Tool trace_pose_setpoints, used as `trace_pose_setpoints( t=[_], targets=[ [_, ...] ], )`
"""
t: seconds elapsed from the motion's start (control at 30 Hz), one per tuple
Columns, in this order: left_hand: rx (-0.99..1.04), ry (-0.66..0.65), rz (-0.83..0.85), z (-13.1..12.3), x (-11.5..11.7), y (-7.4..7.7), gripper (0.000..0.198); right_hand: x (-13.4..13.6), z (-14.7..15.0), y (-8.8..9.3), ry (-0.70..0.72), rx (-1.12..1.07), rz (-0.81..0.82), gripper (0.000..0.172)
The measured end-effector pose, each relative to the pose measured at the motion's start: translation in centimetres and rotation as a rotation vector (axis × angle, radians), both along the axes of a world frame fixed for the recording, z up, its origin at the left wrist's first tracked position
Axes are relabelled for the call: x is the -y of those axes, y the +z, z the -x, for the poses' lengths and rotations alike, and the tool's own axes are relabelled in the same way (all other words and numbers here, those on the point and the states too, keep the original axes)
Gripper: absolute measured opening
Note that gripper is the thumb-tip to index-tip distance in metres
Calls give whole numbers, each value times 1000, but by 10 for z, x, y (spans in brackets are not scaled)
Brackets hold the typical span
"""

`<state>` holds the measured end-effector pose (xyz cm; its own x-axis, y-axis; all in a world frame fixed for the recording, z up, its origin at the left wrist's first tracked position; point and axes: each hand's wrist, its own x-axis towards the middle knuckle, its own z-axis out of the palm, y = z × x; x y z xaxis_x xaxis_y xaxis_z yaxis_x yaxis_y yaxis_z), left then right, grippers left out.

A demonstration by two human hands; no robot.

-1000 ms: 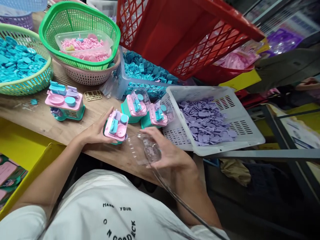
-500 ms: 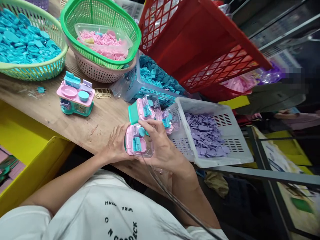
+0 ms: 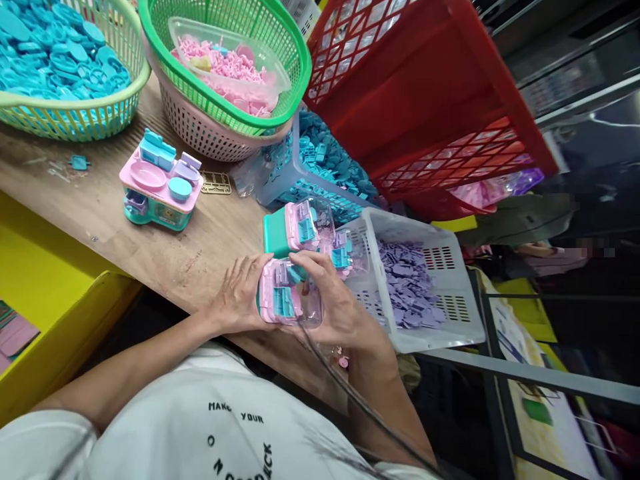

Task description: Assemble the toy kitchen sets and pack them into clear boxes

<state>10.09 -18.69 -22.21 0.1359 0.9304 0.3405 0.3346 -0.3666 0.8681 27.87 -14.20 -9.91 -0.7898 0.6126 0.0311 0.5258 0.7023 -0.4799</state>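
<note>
Between my two hands is a toy kitchen (image 3: 283,301) with a pink top and blue and purple parts, tilted on its side. My left hand (image 3: 241,293) is wrapped round its teal base end. On the other side my right hand (image 3: 334,300) grips a clear plastic cover (image 3: 312,307) that sits at the toy's top. Just beyond my fingers lies a second toy kitchen (image 3: 280,232) with a teal base and a clear cover, and a third one (image 3: 342,255) partly hidden behind it. Farther left, an uncovered toy kitchen (image 3: 160,190) stands upright on the wooden table (image 3: 215,230).
Blue parts fill a light green basket (image 3: 100,123). A green basket (image 3: 300,67) of pink parts rests in a pink one (image 3: 193,120). A blue bin (image 3: 283,173), a red crate (image 3: 430,87) and a white crate (image 3: 457,260) of purple parts stand right. A cable (image 3: 345,393) crosses below my hands.
The view has shifted a little. The toy in my hands has turned slightly, and its blue and purple parts show at a different angle. Both hands keep their hold.
</note>
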Motion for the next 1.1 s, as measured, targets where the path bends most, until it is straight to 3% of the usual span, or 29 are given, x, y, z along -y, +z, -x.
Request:
trace_pose_setpoints(
  t=[0.2,0.4,0.9,1.1],
  targets=[
    [7,2,19,-1,0,-1,109,-1,1,1,-4,-9,17,103],
    [-20,-15,2,-5,2,-11,130,1,2,4,9,56,68,107],
    [0,-1,-74,-5,0,-15,112,-1,14,24,59,242,14,110],
    [4,5,-50,-4,-1,-10,112,-1,16,28,46,277,26,108]
  ],
)
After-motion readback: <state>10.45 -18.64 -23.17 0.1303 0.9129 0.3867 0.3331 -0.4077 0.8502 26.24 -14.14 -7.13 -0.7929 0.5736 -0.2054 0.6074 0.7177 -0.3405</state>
